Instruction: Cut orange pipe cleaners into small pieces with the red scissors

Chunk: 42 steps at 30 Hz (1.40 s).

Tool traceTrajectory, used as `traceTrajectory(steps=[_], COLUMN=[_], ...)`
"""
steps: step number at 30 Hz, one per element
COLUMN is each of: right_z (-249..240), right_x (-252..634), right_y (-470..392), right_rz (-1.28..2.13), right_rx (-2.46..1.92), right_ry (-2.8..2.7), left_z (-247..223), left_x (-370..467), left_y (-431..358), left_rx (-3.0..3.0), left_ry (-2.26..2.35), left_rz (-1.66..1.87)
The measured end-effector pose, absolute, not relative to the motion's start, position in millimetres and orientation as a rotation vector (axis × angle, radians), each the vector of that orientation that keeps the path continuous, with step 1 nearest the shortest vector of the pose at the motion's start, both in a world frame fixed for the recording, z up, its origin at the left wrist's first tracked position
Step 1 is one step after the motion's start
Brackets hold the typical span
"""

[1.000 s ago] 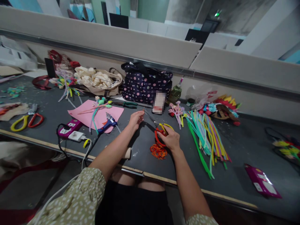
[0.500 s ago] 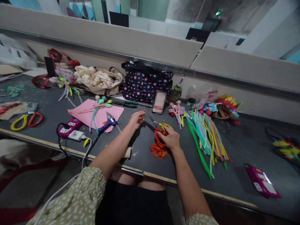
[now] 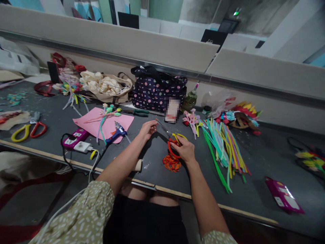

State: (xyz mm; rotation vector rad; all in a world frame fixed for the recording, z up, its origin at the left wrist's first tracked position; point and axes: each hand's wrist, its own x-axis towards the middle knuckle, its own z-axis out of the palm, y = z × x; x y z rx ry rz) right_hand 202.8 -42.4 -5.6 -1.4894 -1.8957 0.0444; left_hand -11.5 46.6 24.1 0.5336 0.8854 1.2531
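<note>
My right hand (image 3: pixel 186 149) is wrapped round the handles of a pair of scissors (image 3: pixel 169 133), one loop red and the other yellow. The blades point up and left, to the fingertips of my left hand (image 3: pixel 149 129). Those fingers are pinched together, and a tiny orange piece (image 3: pixel 156 119) shows at their tips; most of it is hidden. Just below the scissors lies a heap of short orange fuzzy pieces (image 3: pixel 172 164) on the dark table (image 3: pixel 154 179).
Right of my hands lies a bundle of coloured pipe cleaners (image 3: pixel 223 145). A glue gun (image 3: pixel 115 135) rests on pink paper (image 3: pixel 86 118), beside a purple power strip (image 3: pixel 76 139). Behind stand a dotted bag (image 3: pixel 157 91) and a green bottle (image 3: pixel 191 100). Another pair of scissors (image 3: pixel 34 118) is far left.
</note>
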Motion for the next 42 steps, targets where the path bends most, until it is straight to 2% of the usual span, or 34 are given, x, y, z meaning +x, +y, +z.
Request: traceTrajectory(steps=[28,42], right_z=[-6.3,1.6], right_x=[204.6,201.6], right_y=[-43.0,-45.5], right_rz=[0.125,-0.074], right_rx=[-1.529,-1.781], right_ry=[-1.929,-1.982], left_z=[23.1,23.4], left_x=[-13.0,-12.6], left_y=[46.6,46.3], left_rx=[0.551,0.545], left_ry=[0.834,0.934], left_rz=[1.23,1.269])
